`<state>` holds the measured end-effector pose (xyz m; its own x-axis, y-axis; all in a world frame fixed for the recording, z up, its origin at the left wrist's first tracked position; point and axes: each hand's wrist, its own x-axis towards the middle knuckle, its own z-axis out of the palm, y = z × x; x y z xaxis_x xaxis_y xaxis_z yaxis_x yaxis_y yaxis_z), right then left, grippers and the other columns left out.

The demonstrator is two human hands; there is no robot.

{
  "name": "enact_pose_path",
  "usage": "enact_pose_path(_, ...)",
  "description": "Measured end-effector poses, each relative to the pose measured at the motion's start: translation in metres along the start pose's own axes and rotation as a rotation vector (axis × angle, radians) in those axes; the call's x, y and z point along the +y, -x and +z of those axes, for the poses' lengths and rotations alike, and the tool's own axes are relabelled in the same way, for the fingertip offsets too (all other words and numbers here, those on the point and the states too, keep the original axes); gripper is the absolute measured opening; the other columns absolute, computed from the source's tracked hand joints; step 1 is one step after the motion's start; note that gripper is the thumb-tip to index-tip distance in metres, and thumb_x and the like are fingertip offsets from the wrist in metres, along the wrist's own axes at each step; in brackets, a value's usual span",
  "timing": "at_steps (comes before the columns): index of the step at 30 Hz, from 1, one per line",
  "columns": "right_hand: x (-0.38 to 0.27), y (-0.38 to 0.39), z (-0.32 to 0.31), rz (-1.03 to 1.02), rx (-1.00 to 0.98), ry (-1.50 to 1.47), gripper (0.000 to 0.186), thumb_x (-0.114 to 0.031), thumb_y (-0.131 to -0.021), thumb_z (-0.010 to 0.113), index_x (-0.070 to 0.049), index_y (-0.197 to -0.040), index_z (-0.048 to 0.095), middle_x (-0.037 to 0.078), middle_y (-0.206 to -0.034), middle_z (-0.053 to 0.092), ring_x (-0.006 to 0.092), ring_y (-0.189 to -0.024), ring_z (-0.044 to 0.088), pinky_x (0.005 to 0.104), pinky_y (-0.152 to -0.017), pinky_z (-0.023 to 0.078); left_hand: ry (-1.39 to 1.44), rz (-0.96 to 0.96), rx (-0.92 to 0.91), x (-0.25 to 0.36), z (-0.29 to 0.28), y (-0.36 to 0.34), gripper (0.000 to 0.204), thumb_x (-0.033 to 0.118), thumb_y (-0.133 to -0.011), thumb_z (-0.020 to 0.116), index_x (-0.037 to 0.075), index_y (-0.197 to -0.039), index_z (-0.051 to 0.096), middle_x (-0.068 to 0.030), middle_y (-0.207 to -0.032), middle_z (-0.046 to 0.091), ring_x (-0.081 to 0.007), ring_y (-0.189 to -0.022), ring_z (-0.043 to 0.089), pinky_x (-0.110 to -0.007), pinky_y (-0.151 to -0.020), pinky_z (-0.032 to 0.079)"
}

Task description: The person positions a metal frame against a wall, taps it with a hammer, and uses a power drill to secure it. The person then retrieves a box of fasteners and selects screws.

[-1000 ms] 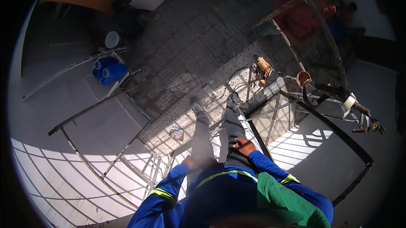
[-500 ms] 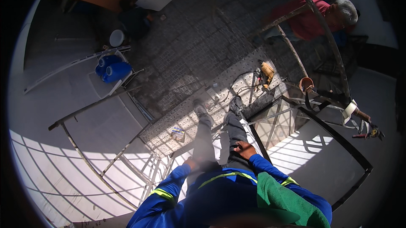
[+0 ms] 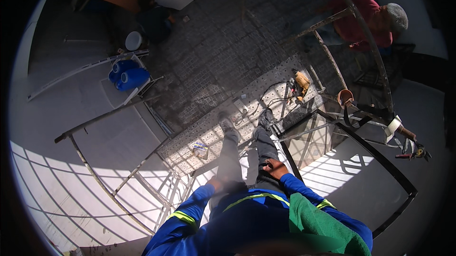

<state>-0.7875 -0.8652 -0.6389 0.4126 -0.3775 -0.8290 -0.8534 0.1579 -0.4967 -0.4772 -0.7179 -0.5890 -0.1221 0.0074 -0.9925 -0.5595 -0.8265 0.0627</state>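
Observation:
My left hand (image 3: 216, 184) rests low at my left thigh, its fingers hidden by the leg and glare. Against my right thigh lies my right hand (image 3: 277, 168), fingers curled in; whatever they hold, if anything, is hidden. Both arms are in blue sleeves with yellow bands, and a green cloth (image 3: 313, 223) hangs over my right side. My shoes stand on a perforated scaffold platform (image 3: 183, 161). On it lie a yellow power drill (image 3: 301, 83) with a dark cord, beyond my right foot, and a small box (image 3: 200, 150) left of my legs.
Scaffold rails (image 3: 95, 173) rise at left, and a curved tube (image 3: 375, 56) at right. Pliers (image 3: 418, 152) and an orange-brown cup (image 3: 345, 96) sit on the right frame. Below are blue jugs (image 3: 132, 79), a white bucket (image 3: 133, 41), and a person in red (image 3: 363, 16).
The person in red has shifted slightly right, and one of that person's hands now shows. My view has shifted a little; my hands and legs keep their places.

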Motion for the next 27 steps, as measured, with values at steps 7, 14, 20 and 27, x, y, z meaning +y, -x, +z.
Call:
enact_pose_path(7, 0.001, 0.002, 0.002, -0.002, 0.022, 0.019, 0.046, -0.039, -0.085, 0.071, -0.007, -0.117, 0.064, 0.015, -0.093, 0.07, 0.0342, -0.09, 0.068, 0.0414, -0.08, 0.053, 0.115, 0.021, 0.007, -0.003, 0.002, 0.006, 0.131, 0.097, -0.066, 0.041, -0.008, -0.144, 0.04, -0.0303, -0.143, 0.047, -0.0402, -0.137, 0.044, -0.042, -0.113, 0.035)
enact_pose_path(14, 0.008, 0.003, 0.009, 0.004, 0.031, 0.059, 0.044, -0.039, -0.085, 0.071, -0.009, -0.118, 0.065, 0.012, -0.095, 0.072, 0.0315, -0.092, 0.069, 0.0405, -0.08, 0.054, 0.078, 0.1, -0.001, -0.025, 0.014, -0.007, 0.129, 0.097, -0.067, 0.041, -0.006, -0.144, 0.041, -0.0294, -0.143, 0.048, -0.0397, -0.137, 0.044, -0.042, -0.113, 0.034)
enact_pose_path(20, 0.014, 0.005, 0.012, -0.033, 0.026, 0.064, 0.044, -0.04, -0.085, 0.071, -0.01, -0.118, 0.064, 0.011, -0.095, 0.072, 0.031, -0.092, 0.069, 0.0405, -0.08, 0.054, 0.054, 0.019, 0.077, -0.059, 0.036, -0.048, 0.121, 0.09, -0.069, 0.05, -0.005, -0.143, 0.042, -0.0283, -0.138, 0.053, -0.0379, -0.127, 0.053, -0.042, -0.105, 0.042)
enact_pose_path(27, 0.025, 0.012, 0.01, -0.043, 0.037, 0.047, 0.043, -0.041, -0.087, 0.07, -0.012, -0.119, 0.063, 0.011, -0.097, 0.073, 0.0333, -0.096, 0.068, 0.0419, -0.083, 0.053, 0.773, 0.157, 0.466, -0.051, -0.072, -0.109, 0.105, 0.045, -0.082, 0.079, 0.01, -0.156, 0.014, -0.0165, -0.106, 0.068, -0.0246, -0.072, 0.071, -0.037, -0.055, 0.057)
